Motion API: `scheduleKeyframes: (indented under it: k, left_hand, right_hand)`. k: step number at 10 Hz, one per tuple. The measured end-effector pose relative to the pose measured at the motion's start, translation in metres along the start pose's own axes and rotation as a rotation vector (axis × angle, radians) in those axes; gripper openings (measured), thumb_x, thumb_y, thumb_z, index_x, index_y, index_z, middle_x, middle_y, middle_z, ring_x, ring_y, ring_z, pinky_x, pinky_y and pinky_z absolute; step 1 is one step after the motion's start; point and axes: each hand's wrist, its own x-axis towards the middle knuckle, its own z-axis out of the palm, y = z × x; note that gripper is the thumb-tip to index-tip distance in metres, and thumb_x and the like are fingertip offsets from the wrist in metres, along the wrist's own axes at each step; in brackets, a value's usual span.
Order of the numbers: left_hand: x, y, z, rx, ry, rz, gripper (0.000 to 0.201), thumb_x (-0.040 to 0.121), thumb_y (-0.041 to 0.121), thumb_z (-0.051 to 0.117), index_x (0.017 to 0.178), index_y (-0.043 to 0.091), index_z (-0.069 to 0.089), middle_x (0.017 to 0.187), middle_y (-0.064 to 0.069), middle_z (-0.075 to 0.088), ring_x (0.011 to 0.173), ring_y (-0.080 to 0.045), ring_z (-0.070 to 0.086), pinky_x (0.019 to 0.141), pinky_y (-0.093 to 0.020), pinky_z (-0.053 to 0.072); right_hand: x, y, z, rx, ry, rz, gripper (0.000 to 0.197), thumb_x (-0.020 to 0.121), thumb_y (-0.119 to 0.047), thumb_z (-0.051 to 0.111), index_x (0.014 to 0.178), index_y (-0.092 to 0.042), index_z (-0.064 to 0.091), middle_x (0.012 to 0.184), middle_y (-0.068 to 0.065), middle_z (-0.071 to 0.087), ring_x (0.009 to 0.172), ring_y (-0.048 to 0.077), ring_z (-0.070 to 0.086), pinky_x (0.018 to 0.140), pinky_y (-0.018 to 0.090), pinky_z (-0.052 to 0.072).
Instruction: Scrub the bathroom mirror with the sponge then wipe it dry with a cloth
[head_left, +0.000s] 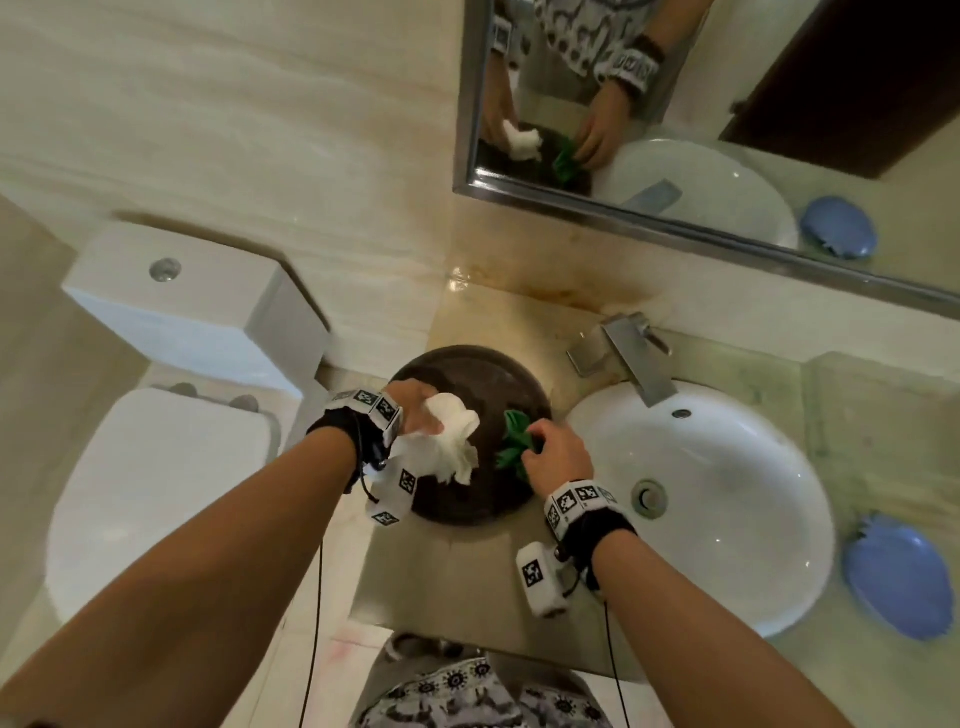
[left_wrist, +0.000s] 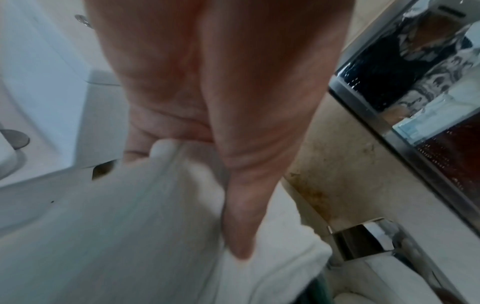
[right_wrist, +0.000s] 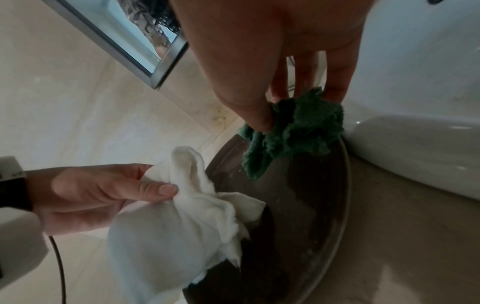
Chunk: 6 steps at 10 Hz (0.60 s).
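Between my two hands sits the dark round tray (head_left: 483, 374) on the counter (head_left: 452, 571), and both hands work just above it. My left hand (head_left: 413, 405) has its thumb and fingers curled round a bunched white cloth (head_left: 449, 436); the right wrist view shows the thumb pressed on the top fold, with the rest of the cloth hanging below the fingers over the tray's near side. From the left wrist view I see only the palm and the thumb lying along the cloth, so I cannot tell there how the other fingers sit.

My right hand (head_left: 558, 457) reaches down with thumb and fingertips pinching a crumpled green sponge cloth (head_left: 514, 439), which droops from the fingertips to the tray's rim and seems to touch it, on the side nearest the basin.

Just beyond the fingers of the right hand lies the white basin (head_left: 737, 493) with its steel tap (head_left: 628, 353). Above and ahead of both hands hangs the mirror (head_left: 701, 130) in its metal frame, showing the two hands and both cloths in reflection. Past the left hand's knuckles stands the toilet (head_left: 171, 415). A blue soap dish (head_left: 896, 577) lies on the counter beyond the basin, well apart from either hand.
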Motion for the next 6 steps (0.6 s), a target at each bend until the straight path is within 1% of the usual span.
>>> scheduleKeyframes:
  k: [1, 2, 3, 4, 5, 6]
  left_hand:
    - [0.014, -0.002, 0.001, -0.013, 0.107, 0.020, 0.067, 0.085, 0.032, 0.073, 0.143, 0.014, 0.045, 0.144, -0.012, 0.049, 0.131, -0.032, 0.047, 0.105, -0.035, 0.039]
    - [0.019, -0.002, 0.001, 0.007, 0.126, 0.016, 0.069, 0.087, 0.029, 0.071, 0.146, 0.013, 0.039, 0.144, -0.016, 0.047, 0.130, -0.034, 0.046, 0.104, -0.036, 0.039]
    - [0.014, 0.000, 0.004, 0.081, 0.134, 0.016, 0.077, 0.088, 0.034, 0.069, 0.150, 0.012, 0.030, 0.151, -0.014, 0.036, 0.136, -0.034, 0.039, 0.111, -0.039, 0.034]
    - [0.000, 0.006, -0.003, 0.115, 0.145, 0.004, 0.075, 0.088, 0.037, 0.068, 0.150, 0.017, 0.031, 0.154, -0.008, 0.032, 0.137, -0.032, 0.035, 0.113, -0.042, 0.034]
    - [-0.015, 0.022, -0.020, 0.113, 0.201, 0.052, 0.042, 0.091, 0.032, 0.064, 0.130, 0.019, 0.056, 0.136, -0.007, 0.054, 0.122, -0.028, 0.052, 0.099, -0.036, 0.044]
    - [-0.035, 0.047, -0.035, 0.174, 0.283, 0.066, 0.023, 0.094, 0.027, 0.056, 0.111, 0.017, 0.069, 0.114, -0.011, 0.067, 0.097, -0.029, 0.063, 0.076, -0.031, 0.047]
  right_hand:
    - [0.008, -0.005, 0.006, -0.001, -0.006, 0.011, 0.027, 0.086, -0.022, 0.062, 0.113, -0.024, 0.060, 0.119, 0.004, 0.057, 0.108, 0.027, 0.055, 0.089, 0.040, 0.050]
    - [0.008, -0.009, 0.007, 0.012, -0.068, 0.003, 0.029, 0.086, -0.031, 0.064, 0.113, -0.023, 0.059, 0.122, 0.002, 0.053, 0.108, 0.025, 0.054, 0.088, 0.039, 0.050]
    - [0.007, -0.011, 0.006, -0.005, -0.117, -0.041, 0.032, 0.085, -0.039, 0.064, 0.113, -0.025, 0.061, 0.121, 0.000, 0.053, 0.106, 0.023, 0.056, 0.089, 0.037, 0.050]
    - [0.002, -0.012, -0.007, -0.007, -0.134, -0.053, 0.030, 0.087, -0.041, 0.063, 0.112, -0.026, 0.062, 0.117, -0.001, 0.058, 0.104, 0.021, 0.058, 0.088, 0.034, 0.049]
    - [0.003, -0.016, -0.034, -0.031, -0.116, -0.081, 0.021, 0.089, -0.037, 0.060, 0.105, -0.025, 0.065, 0.108, -0.001, 0.064, 0.099, 0.021, 0.059, 0.083, 0.030, 0.046]
    - [-0.002, -0.018, -0.070, -0.078, -0.067, -0.103, 0.012, 0.091, -0.033, 0.058, 0.089, -0.022, 0.064, 0.096, 0.002, 0.067, 0.091, 0.023, 0.062, 0.077, 0.029, 0.047]
